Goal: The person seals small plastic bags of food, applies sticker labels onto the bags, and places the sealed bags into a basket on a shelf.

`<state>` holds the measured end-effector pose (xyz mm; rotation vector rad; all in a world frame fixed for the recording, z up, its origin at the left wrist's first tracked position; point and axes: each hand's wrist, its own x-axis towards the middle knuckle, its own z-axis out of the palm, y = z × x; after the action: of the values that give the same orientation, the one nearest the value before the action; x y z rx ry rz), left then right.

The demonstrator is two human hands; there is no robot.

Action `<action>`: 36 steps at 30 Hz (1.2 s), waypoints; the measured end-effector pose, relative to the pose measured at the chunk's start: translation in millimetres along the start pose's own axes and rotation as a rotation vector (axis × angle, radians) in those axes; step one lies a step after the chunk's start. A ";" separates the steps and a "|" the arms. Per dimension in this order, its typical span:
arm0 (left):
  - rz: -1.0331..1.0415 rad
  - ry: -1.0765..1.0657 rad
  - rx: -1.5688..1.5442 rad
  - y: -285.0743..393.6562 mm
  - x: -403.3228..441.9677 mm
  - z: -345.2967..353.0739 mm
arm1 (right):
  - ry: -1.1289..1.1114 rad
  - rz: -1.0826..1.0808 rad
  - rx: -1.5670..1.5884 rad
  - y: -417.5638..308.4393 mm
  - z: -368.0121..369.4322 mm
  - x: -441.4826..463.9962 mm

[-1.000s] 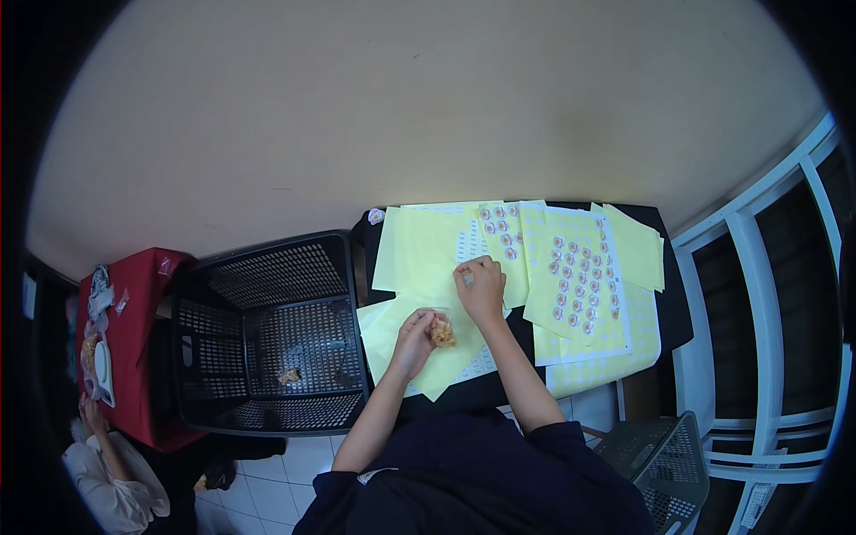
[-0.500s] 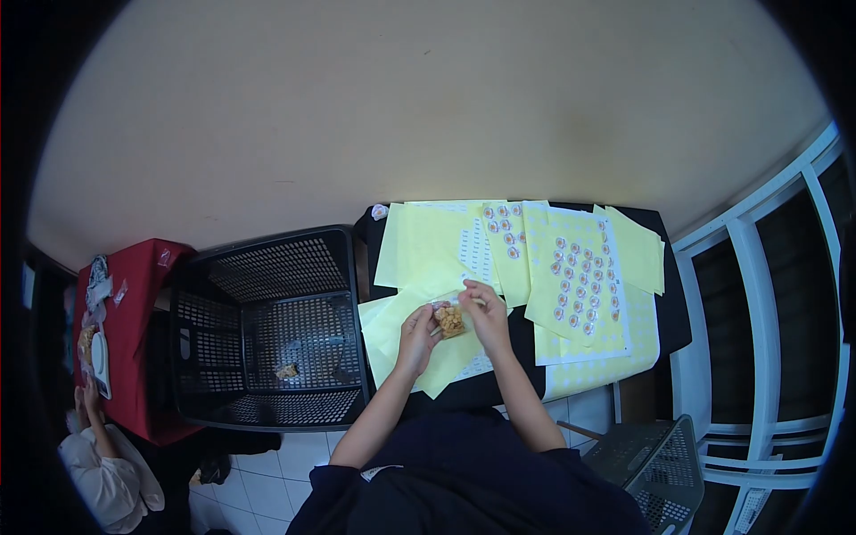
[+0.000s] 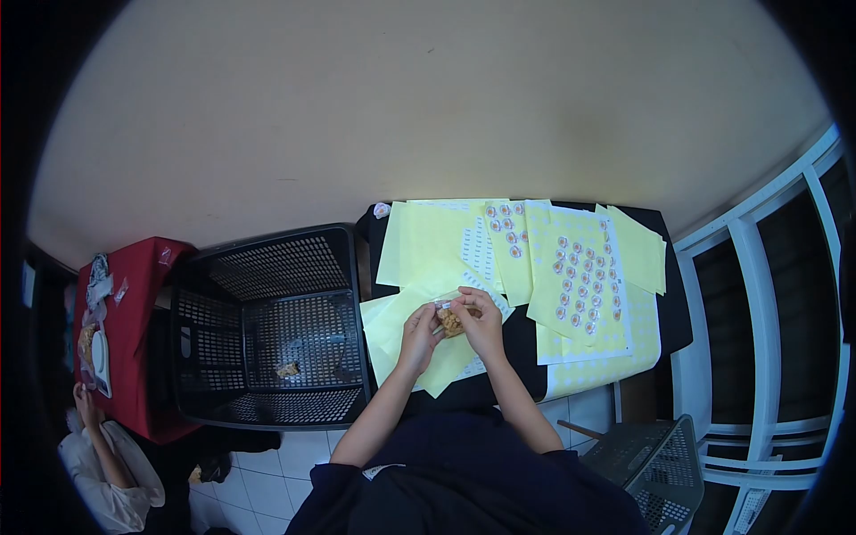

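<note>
Between my two hands is a small clear bag of golden-brown snack pieces (image 3: pixel 451 323), held over the yellow sheets. My left hand (image 3: pixel 420 338) grips the bag's left side, fingers closed on it. My right hand (image 3: pixel 481 323) is closed at the bag's upper right, its fingertips pressed on the plastic. Beneath them lie overlapping yellow backing sheets (image 3: pixel 406 308), and one has rows of small printed labels (image 3: pixel 477 250). To the right is a sheet of round stickers (image 3: pixel 580 285), with several more stickers on a sheet (image 3: pixel 508 227) behind.
A large black plastic crate (image 3: pixel 267 312) stands left of the sheets, with a small snack bag (image 3: pixel 287 369) inside. Further left, a person (image 3: pixel 111 473) sits by a red-covered table (image 3: pixel 147 330) bearing a white scale (image 3: pixel 101 364). A grey crate (image 3: pixel 655 473) is at lower right.
My right hand has come down from above the bag onto its upper right part. My left hand keeps its hold. The other person's hands have shifted slightly.
</note>
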<state>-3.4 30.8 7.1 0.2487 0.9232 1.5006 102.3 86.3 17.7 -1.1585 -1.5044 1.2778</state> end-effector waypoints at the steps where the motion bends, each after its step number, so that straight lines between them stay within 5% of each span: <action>1: 0.000 -0.001 -0.001 -0.4 0.5 -0.4 | -0.006 -0.007 -0.032 -0.8 -0.2 0.2; 14: 0.020 -0.002 0.030 -4.0 0.9 -1.9 | 0.078 -0.089 -0.090 -6.8 5.5 -4.4; 36: 0.215 -0.065 0.289 17.4 -45.4 26.6 | 0.200 -0.007 0.376 -54.9 -4.7 -54.3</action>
<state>9.4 1.8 52.6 0.6193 1.0873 1.5409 112.3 31.3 71.3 -0.9968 -1.0660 1.3279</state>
